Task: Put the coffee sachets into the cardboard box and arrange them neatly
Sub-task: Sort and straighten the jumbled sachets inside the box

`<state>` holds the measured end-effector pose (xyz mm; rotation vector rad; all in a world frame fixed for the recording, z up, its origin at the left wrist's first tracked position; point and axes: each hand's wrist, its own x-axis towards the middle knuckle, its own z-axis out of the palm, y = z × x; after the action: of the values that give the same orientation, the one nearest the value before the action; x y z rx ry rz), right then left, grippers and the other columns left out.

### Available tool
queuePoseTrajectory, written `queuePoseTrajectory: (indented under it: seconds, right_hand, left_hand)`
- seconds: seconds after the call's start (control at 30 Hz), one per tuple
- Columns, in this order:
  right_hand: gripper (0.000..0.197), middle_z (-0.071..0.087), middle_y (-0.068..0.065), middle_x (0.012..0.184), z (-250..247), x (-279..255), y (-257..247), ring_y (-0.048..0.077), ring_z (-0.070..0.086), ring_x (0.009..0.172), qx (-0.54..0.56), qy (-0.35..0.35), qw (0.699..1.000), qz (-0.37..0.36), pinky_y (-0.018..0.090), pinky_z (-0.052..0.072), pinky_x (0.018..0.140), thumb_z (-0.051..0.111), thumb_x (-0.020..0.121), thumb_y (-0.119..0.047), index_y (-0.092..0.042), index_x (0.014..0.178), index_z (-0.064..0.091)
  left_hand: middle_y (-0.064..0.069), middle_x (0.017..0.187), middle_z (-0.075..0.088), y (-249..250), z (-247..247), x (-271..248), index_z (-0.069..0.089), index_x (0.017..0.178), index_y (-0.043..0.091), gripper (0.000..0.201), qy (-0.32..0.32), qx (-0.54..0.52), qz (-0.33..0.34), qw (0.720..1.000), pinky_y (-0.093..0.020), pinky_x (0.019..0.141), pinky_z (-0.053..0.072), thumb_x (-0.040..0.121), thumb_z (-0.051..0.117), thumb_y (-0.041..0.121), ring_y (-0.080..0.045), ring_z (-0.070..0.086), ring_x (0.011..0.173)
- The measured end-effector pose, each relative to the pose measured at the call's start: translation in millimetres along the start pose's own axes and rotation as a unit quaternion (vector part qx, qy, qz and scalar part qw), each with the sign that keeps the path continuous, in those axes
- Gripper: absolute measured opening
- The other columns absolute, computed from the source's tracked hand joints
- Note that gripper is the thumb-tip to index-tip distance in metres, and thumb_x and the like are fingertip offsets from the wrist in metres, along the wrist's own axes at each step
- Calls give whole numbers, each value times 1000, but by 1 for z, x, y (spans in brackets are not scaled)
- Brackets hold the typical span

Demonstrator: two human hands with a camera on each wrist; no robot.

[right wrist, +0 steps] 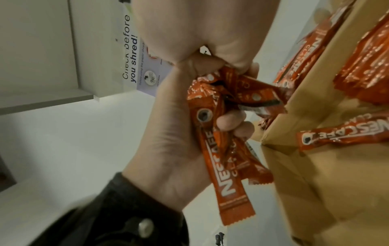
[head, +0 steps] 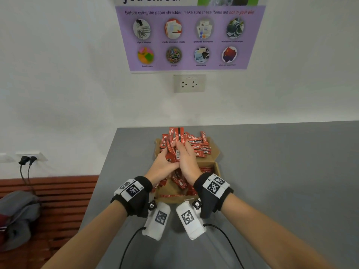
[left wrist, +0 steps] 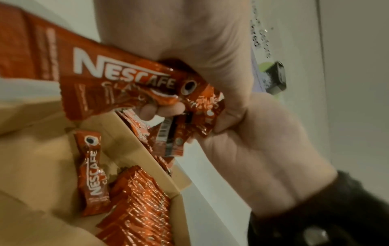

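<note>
Mid-task view, packing partly done. Left hand (head: 162,166) and right hand (head: 186,162) pressed together over the cardboard box (head: 217,167), fingers of both curled round one shared bundle of coffee sachets (head: 175,146), ends fanning up toward 12 o'clock. In the left wrist view, left hand (left wrist: 248,149) clamped on crumpled sachet ends, one long sachet (left wrist: 118,78) jutting toward 9 o'clock. In the right wrist view, right hand (right wrist: 174,133) wrapped round several sachets, the longest (right wrist: 223,174) hanging toward 6 o'clock.

Done so far, judged from the present layout: a tidy on-edge row of sachets (left wrist: 139,204) packed against one wall of the box, plus a few loose ones lying flat on the box floor (head: 180,183), among them a single crooked sachet (left wrist: 92,171).

Left to do: a loose heap of sachets (head: 200,148) piled at 12 to 1 o'clock of the hands, apparently on the opened box flap rather than inside the box proper; exact support unclear. Held bundle not yet squared up or set down. Flat strays inside not yet aligned with the packed row.

Estimated progress: under halfway, with most sachets outside the neat row. Box resting on the grey worktop (head: 291,171), near the wall edge.
</note>
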<state>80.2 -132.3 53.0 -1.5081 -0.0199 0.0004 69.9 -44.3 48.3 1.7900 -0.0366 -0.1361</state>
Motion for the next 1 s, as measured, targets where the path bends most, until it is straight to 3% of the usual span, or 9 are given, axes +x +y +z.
queuePoseTrajectory:
  seconds: [0.2, 0.37, 0.47, 0.6, 0.67, 0.73, 0.8, 0.9, 1.0]
  right_hand:
    - [22, 57, 9, 98, -7, 6, 0, 16, 55, 96, -7, -37, 999, 21, 29, 39, 96, 38, 99, -16, -16, 90, 58]
    - [23, 59, 1, 92, -18, 8, 4, 11, 57, 90, -13, -6, 999, -32, 21, 44, 86, 36, 100, -16, -13, 88, 56]
    - [25, 56, -6, 82, -24, 6, 2, 1, 55, 77, -15, 12, 997, -79, 14, 42, 76, 33, 101, -15, -10, 96, 57]
    - [21, 51, -8, 70, -41, 15, -6, -3, 49, 55, -38, 118, 988, -94, 11, 40, 57, 32, 100, -9, -11, 98, 53]
    - [18, 50, -6, 70, -48, 17, -6, 3, 44, 52, -135, 56, 988, -47, 10, 35, 47, 34, 98, -7, -10, 98, 51]
    - [15, 54, -3, 73, -48, 15, 6, 7, 44, 53, -311, -63, 948, -23, 11, 36, 44, 40, 97, -9, -11, 92, 53]
    - [13, 62, 6, 77, -43, 11, 21, 16, 56, 59, -458, -155, 875, -29, 21, 46, 53, 50, 92, -12, -7, 85, 59]
    - [16, 66, 11, 91, -33, 9, 30, 29, 64, 85, -615, -205, 760, -51, 35, 53, 73, 60, 85, -20, -5, 90, 63]
    - [30, 63, 12, 106, -26, 11, 32, 31, 61, 97, -668, -243, 702, -47, 37, 49, 80, 64, 85, -29, -5, 102, 59]
  left_hand:
    - [4, 85, 72, -4, -2, 0, 65, 102, 23, 22, 15, 24, -23, 999, -40, 89, 53, 81, 68, 16, -17, 68, 87]
    - [6, 69, 68, 2, -8, 5, 62, 78, 25, 16, 9, 74, -33, 997, -28, 73, 51, 75, 70, 11, -13, 67, 69]
    - [2, 67, 69, 7, -14, 5, 61, 78, 23, 14, 14, 102, -31, 994, -25, 68, 52, 76, 68, 11, -14, 67, 64]
    - [-4, 74, 70, 4, -25, -1, 58, 77, 22, 13, 48, 120, -40, 991, -29, 75, 53, 79, 65, 11, -20, 68, 73]
    - [-4, 76, 71, 4, -29, -2, 60, 80, 19, 9, 55, 115, -47, 991, -29, 75, 52, 80, 64, 12, -19, 68, 75]
    - [2, 71, 68, 6, -32, -1, 58, 79, 20, 10, 70, 131, -38, 988, -23, 68, 47, 81, 65, 12, -12, 64, 68]
    - [7, 67, 62, 9, -33, 1, 57, 77, 22, 13, 90, 162, -24, 982, -21, 62, 42, 79, 66, 12, -7, 58, 63]
    - [8, 71, 63, 10, -34, 3, 60, 89, 21, 15, 95, 200, -15, 975, -21, 63, 46, 78, 68, 15, -7, 58, 64]
    - [4, 83, 67, 8, -36, 3, 60, 100, 22, 24, 97, 216, -14, 972, -28, 73, 52, 78, 70, 20, -13, 64, 76]
